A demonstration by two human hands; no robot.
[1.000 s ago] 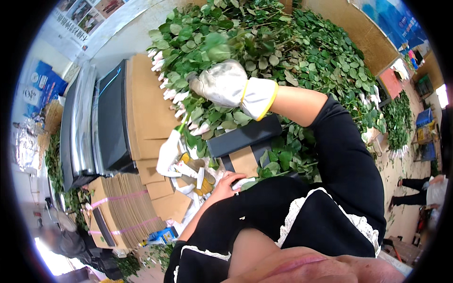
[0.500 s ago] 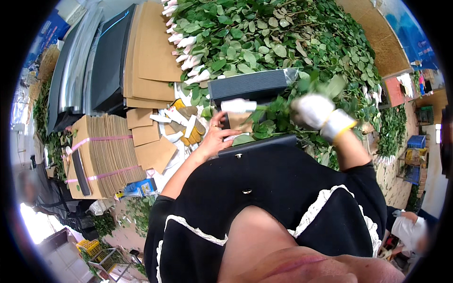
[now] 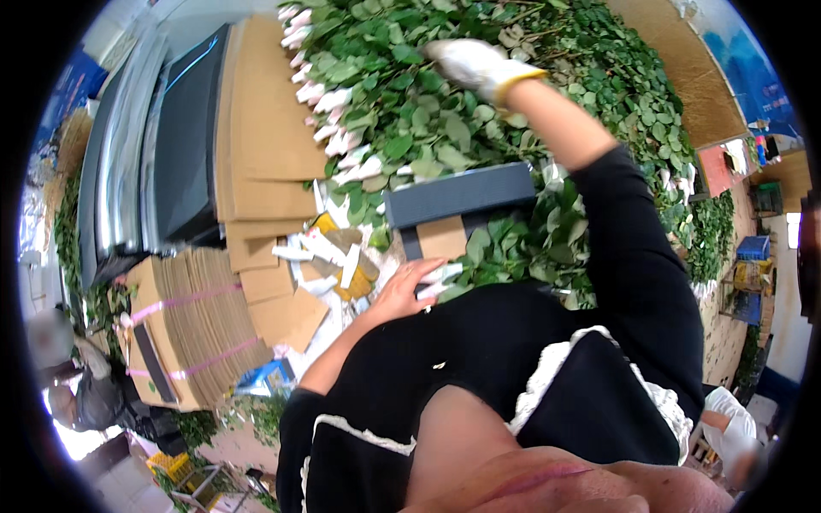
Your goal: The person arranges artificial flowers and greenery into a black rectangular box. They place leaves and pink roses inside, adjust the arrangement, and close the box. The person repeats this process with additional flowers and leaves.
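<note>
Rose stems: the pile of rose stems (image 3: 445, 111) with green leaves and pale wrapped buds fills the table from 11 to 2 o'clock; the buds (image 3: 329, 103) lie in a row along its left edge, at 11 o'clock.
Handling: I judge the stems light and stiff but thorny, the leaves soft, the buds fragile. Better to take a stem at the middle or lower part, never at the bud.
Right hand: the right hand (image 3: 475, 61), in a white glove with a yellow cuff, reaches into the pile at 12 o'clock. It rests on the leaves with fingers curled; whether it already grips a stem, I cannot tell.
Left hand: the left hand (image 3: 404, 289), bare, is near the centre, closed narrow on a few small white wrapped pieces (image 3: 438, 280).
Dark tray: a dark grey flat box (image 3: 457, 195) lies just above the left hand, between it and the pile; leaves hang over its edge, its inside is not visible.
Loose scraps: white and yellow paper pieces (image 3: 338, 261) lie at 9 o'clock from the left hand.
Cardboard: flat brown sheets (image 3: 265, 111) at 10 o'clock; a bundle tied with pink tape (image 3: 192, 321) at 8 o'clock.
Other people: a person (image 3: 77, 376) at 8 o'clock, another gloved hand (image 3: 727, 432) at 4 o'clock.
</note>
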